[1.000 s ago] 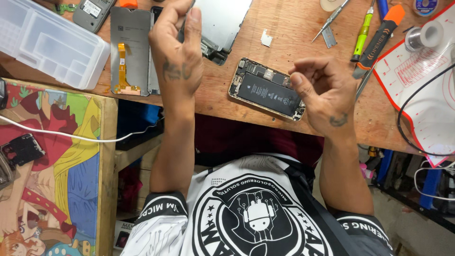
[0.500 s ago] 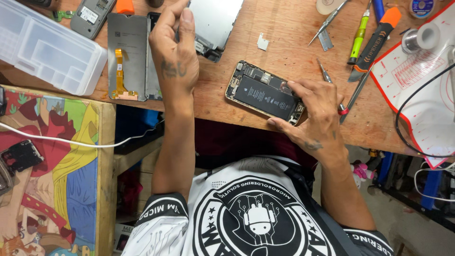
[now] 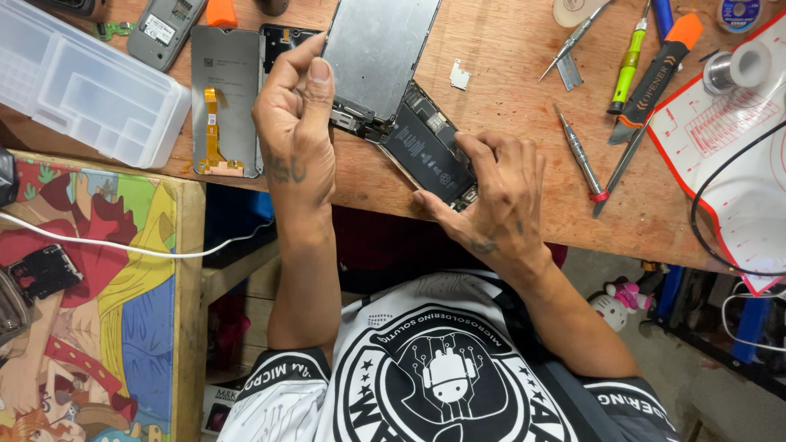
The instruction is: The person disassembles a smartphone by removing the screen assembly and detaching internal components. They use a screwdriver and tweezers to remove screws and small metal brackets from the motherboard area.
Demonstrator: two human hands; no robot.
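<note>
Right now my right hand [image 3: 499, 196] clamps the opened phone [image 3: 426, 147] by its near end, fingers over the edge, thumb below. Phone is dark inside, battery showing, lying slanted on the wooden bench [image 3: 508, 123] near its front edge. My left hand [image 3: 295, 131] is raised, thumb and fingers pinched together; can't tell if anything is between them. A grey metal panel [image 3: 377, 49] overlaps the phone's far end. Left of my hand lies a screen [image 3: 225, 98] with an orange flex, then a clear tray [image 3: 82, 90]. To the right: screwdriver [image 3: 578, 151], green tool [image 3: 628, 65], orange-tipped opener [image 3: 655, 78], white mat [image 3: 729, 139].
</note>
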